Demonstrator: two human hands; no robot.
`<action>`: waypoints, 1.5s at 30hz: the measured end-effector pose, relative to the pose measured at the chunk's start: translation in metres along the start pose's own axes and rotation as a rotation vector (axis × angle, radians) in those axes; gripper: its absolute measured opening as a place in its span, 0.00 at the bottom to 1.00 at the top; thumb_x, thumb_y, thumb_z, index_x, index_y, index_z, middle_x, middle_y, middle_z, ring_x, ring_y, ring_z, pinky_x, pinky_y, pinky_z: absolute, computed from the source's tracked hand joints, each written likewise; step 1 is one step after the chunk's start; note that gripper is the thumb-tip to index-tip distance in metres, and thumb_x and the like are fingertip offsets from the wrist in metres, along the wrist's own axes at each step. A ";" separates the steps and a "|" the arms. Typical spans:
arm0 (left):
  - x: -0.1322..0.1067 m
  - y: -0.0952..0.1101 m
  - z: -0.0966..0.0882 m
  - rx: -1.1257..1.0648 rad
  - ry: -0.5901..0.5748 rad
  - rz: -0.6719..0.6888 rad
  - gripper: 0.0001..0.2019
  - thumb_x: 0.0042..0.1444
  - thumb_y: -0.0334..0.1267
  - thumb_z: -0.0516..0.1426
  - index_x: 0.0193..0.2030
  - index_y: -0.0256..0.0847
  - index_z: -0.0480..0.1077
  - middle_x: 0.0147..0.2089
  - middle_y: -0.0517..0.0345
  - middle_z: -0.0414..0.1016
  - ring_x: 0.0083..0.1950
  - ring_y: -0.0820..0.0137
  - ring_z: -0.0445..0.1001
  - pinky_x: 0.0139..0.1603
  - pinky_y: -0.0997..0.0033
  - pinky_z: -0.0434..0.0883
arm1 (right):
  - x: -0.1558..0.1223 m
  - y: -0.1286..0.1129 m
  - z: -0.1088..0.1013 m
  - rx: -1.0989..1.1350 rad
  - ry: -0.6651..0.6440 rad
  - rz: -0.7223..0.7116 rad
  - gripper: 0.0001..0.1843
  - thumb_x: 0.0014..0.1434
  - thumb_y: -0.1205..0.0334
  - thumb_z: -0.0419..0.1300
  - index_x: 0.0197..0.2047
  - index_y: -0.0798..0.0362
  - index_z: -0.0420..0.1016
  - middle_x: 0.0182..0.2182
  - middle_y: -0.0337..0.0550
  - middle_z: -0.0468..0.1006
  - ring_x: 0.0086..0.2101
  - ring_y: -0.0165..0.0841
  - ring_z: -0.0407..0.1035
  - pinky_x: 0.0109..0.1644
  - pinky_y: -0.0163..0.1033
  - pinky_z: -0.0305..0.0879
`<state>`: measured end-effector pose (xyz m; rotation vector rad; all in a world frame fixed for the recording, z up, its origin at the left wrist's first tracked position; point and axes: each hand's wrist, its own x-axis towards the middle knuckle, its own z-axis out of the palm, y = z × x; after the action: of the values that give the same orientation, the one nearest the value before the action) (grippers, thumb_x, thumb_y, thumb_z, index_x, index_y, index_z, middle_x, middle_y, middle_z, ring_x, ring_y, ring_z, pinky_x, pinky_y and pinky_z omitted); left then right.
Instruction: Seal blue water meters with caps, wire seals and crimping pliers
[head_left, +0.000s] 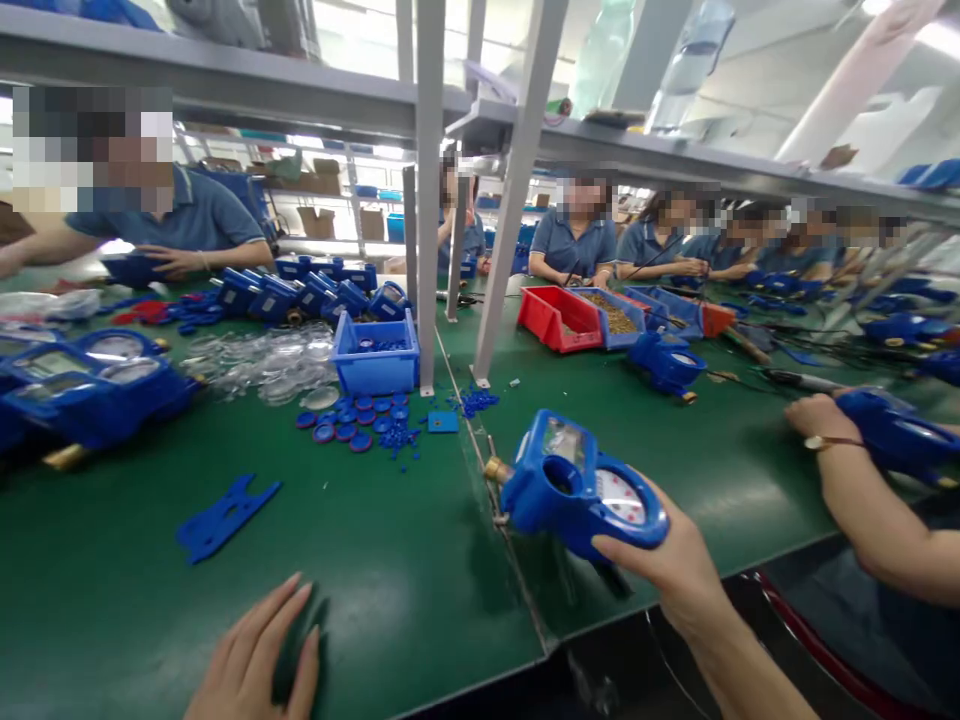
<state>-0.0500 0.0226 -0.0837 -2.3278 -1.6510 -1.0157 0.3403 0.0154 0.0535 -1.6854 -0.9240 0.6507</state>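
Observation:
My right hand (679, 560) grips a blue water meter (551, 500) by its round dial end, above the green table near its front edge. The meter is tilted; a brass fitting points left, and a small window and a dark round hole show on its top. My left hand (255, 655) is at the bottom of the view, fingers stretched out and holding nothing. Beyond it lies a flat blue forked plate (227, 518). Farther back are blue round caps (360, 441), small blue pieces (397, 434) and a light blue square piece (442, 422).
A blue bin (376, 362) stands by the shelf posts (429, 200), beside clear plastic covers (262, 360). Several blue meters (90, 380) sit at left. Red (551, 322) and blue bins stand at the back. At right, a co-worker's hand (821, 420) holds another meter (896, 435).

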 end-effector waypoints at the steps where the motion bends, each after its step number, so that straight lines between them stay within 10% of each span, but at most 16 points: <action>1: 0.002 0.004 -0.004 0.021 -0.011 -0.027 0.24 0.63 0.46 0.52 0.65 0.51 0.59 0.59 0.51 0.73 0.55 0.58 0.76 0.55 0.50 0.76 | -0.008 -0.004 0.013 0.018 -0.098 -0.005 0.59 0.27 0.48 0.77 0.62 0.59 0.64 0.50 0.54 0.75 0.48 0.41 0.73 0.59 0.44 0.71; 9: -0.003 0.013 -0.012 0.069 -0.082 -0.217 0.23 0.64 0.55 0.49 0.63 0.51 0.62 0.65 0.59 0.67 0.56 0.64 0.76 0.46 0.62 0.80 | -0.012 0.017 0.096 -0.020 -0.727 -0.117 0.58 0.27 0.52 0.77 0.62 0.59 0.62 0.56 0.55 0.71 0.56 0.43 0.70 0.66 0.48 0.64; 19: 0.004 0.012 -0.013 -0.041 -0.186 -0.253 0.21 0.63 0.53 0.52 0.62 0.54 0.62 0.65 0.59 0.69 0.60 0.62 0.74 0.57 0.52 0.78 | 0.007 0.008 0.099 -0.054 -0.976 -0.131 0.66 0.34 0.55 0.78 0.71 0.51 0.49 0.63 0.53 0.63 0.61 0.41 0.65 0.70 0.50 0.58; 29: 0.017 0.002 -0.025 -0.392 -0.337 -0.458 0.19 0.61 0.54 0.54 0.55 0.50 0.71 0.61 0.57 0.73 0.62 0.61 0.72 0.65 0.49 0.72 | -0.011 0.023 0.082 -0.252 -0.708 -0.262 0.59 0.44 0.44 0.72 0.72 0.49 0.48 0.68 0.52 0.54 0.66 0.42 0.56 0.72 0.54 0.54; 34: 0.066 -0.015 -0.031 -0.385 -0.315 -0.398 0.17 0.64 0.50 0.53 0.52 0.46 0.73 0.57 0.56 0.76 0.57 0.66 0.76 0.57 0.61 0.77 | -0.044 0.030 0.061 -0.137 -0.353 -0.247 0.42 0.54 0.42 0.64 0.68 0.47 0.59 0.65 0.48 0.61 0.61 0.42 0.63 0.69 0.53 0.60; 39: 0.150 -0.024 0.005 -0.312 -0.348 -0.214 0.13 0.64 0.41 0.55 0.52 0.43 0.73 0.61 0.51 0.71 0.64 0.63 0.68 0.71 0.49 0.62 | -0.072 0.055 0.038 -0.152 -0.155 -0.218 0.31 0.55 0.42 0.62 0.58 0.49 0.69 0.58 0.47 0.70 0.49 0.37 0.72 0.57 0.41 0.72; 45: 0.194 -0.019 0.059 -0.297 -0.463 -0.153 0.17 0.63 0.46 0.57 0.54 0.38 0.70 0.57 0.49 0.72 0.58 0.64 0.72 0.62 0.51 0.71 | -0.092 0.076 0.009 -0.149 -0.037 -0.180 0.31 0.56 0.44 0.63 0.59 0.50 0.67 0.52 0.46 0.74 0.43 0.32 0.74 0.49 0.33 0.75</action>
<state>-0.0040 0.2111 -0.0230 -2.8387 -1.9805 -0.8367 0.3023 -0.0673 -0.0243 -1.7010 -1.1603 0.5037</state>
